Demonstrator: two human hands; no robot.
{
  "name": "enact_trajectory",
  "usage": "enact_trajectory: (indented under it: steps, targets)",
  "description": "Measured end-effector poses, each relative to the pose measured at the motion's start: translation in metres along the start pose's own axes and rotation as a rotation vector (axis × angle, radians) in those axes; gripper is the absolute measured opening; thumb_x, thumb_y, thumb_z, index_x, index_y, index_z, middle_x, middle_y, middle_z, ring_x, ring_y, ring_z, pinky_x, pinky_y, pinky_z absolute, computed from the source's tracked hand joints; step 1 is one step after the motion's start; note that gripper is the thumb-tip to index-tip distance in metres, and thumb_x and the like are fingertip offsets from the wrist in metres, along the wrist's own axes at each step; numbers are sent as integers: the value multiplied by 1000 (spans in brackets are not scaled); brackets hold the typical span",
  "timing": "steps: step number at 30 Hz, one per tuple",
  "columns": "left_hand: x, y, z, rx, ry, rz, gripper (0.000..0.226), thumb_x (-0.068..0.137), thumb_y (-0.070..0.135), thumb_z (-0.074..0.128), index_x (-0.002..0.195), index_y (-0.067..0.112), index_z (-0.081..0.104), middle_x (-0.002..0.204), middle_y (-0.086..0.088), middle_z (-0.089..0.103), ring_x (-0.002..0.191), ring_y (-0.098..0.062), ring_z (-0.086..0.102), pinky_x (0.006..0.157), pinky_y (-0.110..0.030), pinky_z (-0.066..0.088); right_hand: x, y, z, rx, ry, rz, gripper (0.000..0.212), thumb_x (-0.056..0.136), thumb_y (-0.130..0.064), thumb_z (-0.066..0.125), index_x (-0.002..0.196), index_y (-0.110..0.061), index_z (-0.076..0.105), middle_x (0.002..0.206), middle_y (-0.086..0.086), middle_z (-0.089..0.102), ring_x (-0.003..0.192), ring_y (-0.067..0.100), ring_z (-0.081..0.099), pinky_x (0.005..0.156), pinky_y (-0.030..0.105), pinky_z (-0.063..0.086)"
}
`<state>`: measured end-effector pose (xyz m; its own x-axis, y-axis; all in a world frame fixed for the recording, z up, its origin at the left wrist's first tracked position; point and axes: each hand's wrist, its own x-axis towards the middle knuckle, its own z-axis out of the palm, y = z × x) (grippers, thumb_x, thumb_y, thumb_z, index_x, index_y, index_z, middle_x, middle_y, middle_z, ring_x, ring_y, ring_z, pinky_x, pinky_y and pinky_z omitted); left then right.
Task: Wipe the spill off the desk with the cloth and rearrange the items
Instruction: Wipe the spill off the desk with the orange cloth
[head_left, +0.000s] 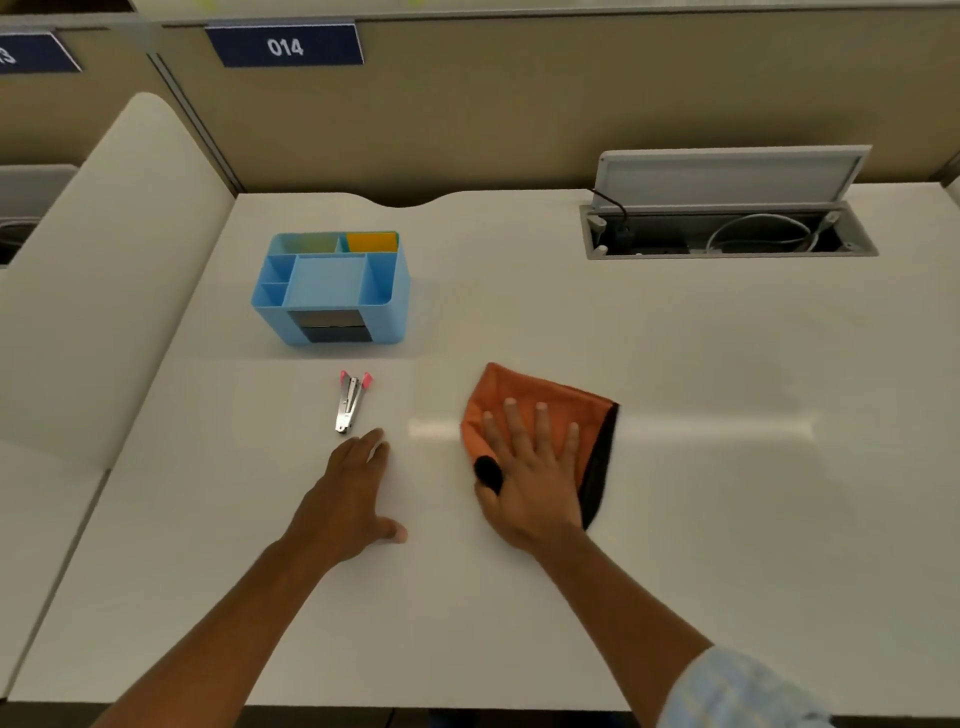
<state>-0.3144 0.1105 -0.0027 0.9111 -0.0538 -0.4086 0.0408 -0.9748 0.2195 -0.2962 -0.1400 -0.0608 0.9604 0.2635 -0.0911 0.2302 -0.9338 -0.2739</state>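
Observation:
An orange cloth (566, 405) with a dark edge lies on the white desk (727, 467), right of centre. My right hand (530, 467) presses flat on it with fingers spread; a black cover sits on the thumb. My left hand (353, 488) rests palm down on the bare desk, fingers apart, its fingertips just short of a small silver stapler (349, 402) with pink tips. A blue desk organizer (270, 306) stands behind the stapler, with a yellow pad in its back compartment. I cannot make out a distinct spill; a pale glossy streak shows beside the cloth.
An open cable hatch (727, 234) with its lid (727, 174) raised sits at the back right, with white and black cables inside. A beige partition carries the label 014 (284, 47). A rounded white divider (104, 260) bounds the desk's left side.

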Motion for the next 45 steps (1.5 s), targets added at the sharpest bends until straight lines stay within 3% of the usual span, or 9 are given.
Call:
enact_trajectory:
  steps: [12,23,28,30,34,37,39,43,45]
  targets:
    - [-10,-21,23,-13,-36,-7,131,68,64,84,164,18,8,172,10,-7,157,-20,2,124,-38,27,-40,51,10,-47,-14,-493,81,93,-56,49,164,-41,13,175,-8,1,161,27,-5,124,67,7]
    - [16,0,39,-56,-106,45,143,47,75,77,163,17,17,164,19,-4,156,-20,6,125,-35,23,-44,207,-55,-79,1,-91,73,96,-46,42,163,-45,13,174,-15,4,161,17,-2,125,63,13]
    - [23,5,34,24,-159,55,149,45,92,50,162,21,-8,160,28,-30,157,-18,-5,126,-29,13,-31,259,-72,-85,38,163,70,97,-55,28,162,-48,2,173,-17,-5,161,18,-6,127,61,1]
    - [29,6,32,3,-180,77,154,42,92,46,159,9,-10,135,47,-52,158,-19,-3,127,-31,13,-23,272,-74,-92,54,261,71,96,-61,20,161,-48,-5,171,-18,-12,161,18,-10,127,58,-6]
    - [35,1,31,12,-190,92,161,40,103,40,158,7,-12,109,29,-74,157,-16,-3,127,-29,14,1,283,-75,-75,69,378,73,93,-66,6,159,-45,-20,170,-13,-24,158,18,-21,126,55,-16]
    - [35,3,30,129,-85,218,147,47,85,67,161,4,19,142,44,-47,150,-15,21,115,-35,44,28,282,-78,-62,69,414,73,94,-64,5,157,-43,-25,171,-8,-25,158,23,-21,126,57,-15]
    - [32,2,32,122,49,302,129,28,69,85,135,6,51,167,28,-6,131,-12,40,76,-26,62,49,280,-82,-72,62,419,73,94,-63,8,154,-42,-29,172,-5,-23,159,26,-18,126,60,-11]
    - [32,9,29,120,133,263,117,16,55,90,121,21,52,146,8,42,125,-10,41,57,-18,59,96,266,-85,-57,71,369,75,94,-67,6,153,-40,-31,173,-2,-18,160,31,-13,126,62,-11]
    - [26,17,23,157,161,257,89,38,49,80,119,23,52,133,10,47,108,-10,46,54,-16,58,118,252,-84,-39,65,339,76,94,-68,6,153,-38,-31,174,1,-16,160,33,-11,125,61,-13]
